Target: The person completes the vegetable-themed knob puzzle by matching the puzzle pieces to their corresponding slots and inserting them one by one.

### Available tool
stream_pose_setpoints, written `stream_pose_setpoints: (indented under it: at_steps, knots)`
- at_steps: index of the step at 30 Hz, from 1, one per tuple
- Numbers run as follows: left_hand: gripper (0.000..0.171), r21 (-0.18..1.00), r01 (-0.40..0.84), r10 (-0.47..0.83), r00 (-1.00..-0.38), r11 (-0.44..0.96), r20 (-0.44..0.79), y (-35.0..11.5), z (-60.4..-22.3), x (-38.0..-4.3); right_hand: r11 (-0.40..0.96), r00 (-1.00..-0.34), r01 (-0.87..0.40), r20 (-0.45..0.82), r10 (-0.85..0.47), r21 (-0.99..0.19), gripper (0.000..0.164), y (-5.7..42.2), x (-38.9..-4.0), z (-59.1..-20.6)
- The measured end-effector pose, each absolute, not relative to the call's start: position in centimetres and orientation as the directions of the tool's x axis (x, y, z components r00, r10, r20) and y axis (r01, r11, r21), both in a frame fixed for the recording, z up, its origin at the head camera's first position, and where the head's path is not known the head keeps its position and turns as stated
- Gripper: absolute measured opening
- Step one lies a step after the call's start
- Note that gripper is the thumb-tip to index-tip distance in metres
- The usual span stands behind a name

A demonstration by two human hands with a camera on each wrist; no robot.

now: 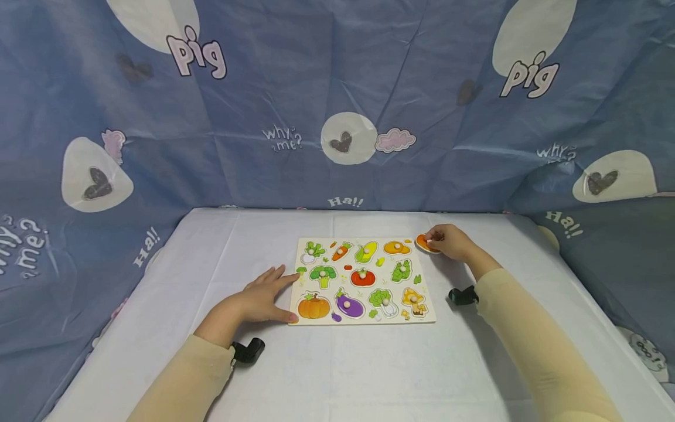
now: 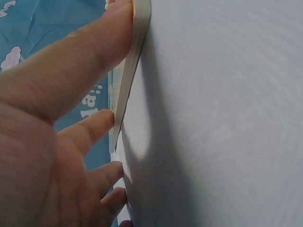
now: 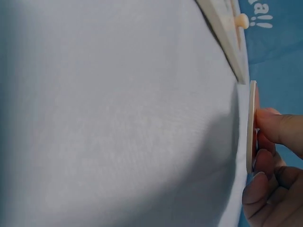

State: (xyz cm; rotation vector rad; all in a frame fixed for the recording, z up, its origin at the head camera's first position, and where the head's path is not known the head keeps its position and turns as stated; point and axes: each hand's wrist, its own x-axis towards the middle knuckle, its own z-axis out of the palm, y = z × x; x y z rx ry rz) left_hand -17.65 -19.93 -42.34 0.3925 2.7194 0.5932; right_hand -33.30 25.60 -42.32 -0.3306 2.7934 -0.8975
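Note:
A wooden vegetable peg puzzle board (image 1: 337, 281) lies flat on the white cloth. My left hand (image 1: 258, 296) is spread along its left side, fingers straight, the thumb on the near left corner and the index finger at the edge farther up. The left wrist view shows the thumb (image 2: 85, 56) against the board's rim. Beyond the board's far right corner, my right hand (image 1: 450, 241) pinches an orange puzzle piece (image 1: 426, 243) with a pale rim. In the right wrist view that piece (image 3: 252, 137) is tilted on edge, its knob hidden by the fingers.
Several knobbed pieces sit in the board, among them a tomato (image 1: 362, 277), an eggplant (image 1: 350, 305) and a mushroom (image 1: 414, 302). The pumpkin picture (image 1: 314, 306) at the near left shows no knob. A blue printed curtain (image 1: 295, 76) hangs behind the white-covered table (image 1: 369, 375).

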Motion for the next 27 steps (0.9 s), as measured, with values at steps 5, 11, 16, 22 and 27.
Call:
stream_pose_setpoints:
  at_steps: [5, 11, 16, 22, 27]
  knots:
    - [0.102, 0.439, 0.196, 0.331, -0.909, 0.877, -0.254, -20.0, -42.5, -17.7, 0.777, -0.947, -0.177, -0.112, -0.302, -0.604, 0.012, 25.7, -32.4, -41.7]
    - [0.103, 0.442, 0.197, 0.333, -0.908, 0.875, -0.254, -20.0, -42.4, -17.7, 0.749, -0.932, -0.202, -0.111, -0.345, -0.631, 0.012, 25.5, -31.2, -40.9]
    - [0.102, 0.447, 0.192, 0.331, -0.907, 0.874, -0.259, -20.0, -42.4, -17.7, 0.730, -0.920, -0.211, -0.119, -0.372, -0.650, 0.012, 24.8, -30.0, -40.2]
    - [0.102, 0.450, 0.188, 0.331, -0.906, 0.873, -0.263, -20.0, -42.5, -17.7, 0.718, -0.914, -0.209, -0.128, -0.384, -0.664, 0.010, 23.4, -28.2, -39.6]
    - [0.103, 0.448, 0.192, 0.333, -0.906, 0.873, -0.261, -20.0, -42.5, -17.7, 0.695, -0.907, -0.224, -0.114, -0.405, -0.683, 0.008, 22.1, -26.7, -39.3]
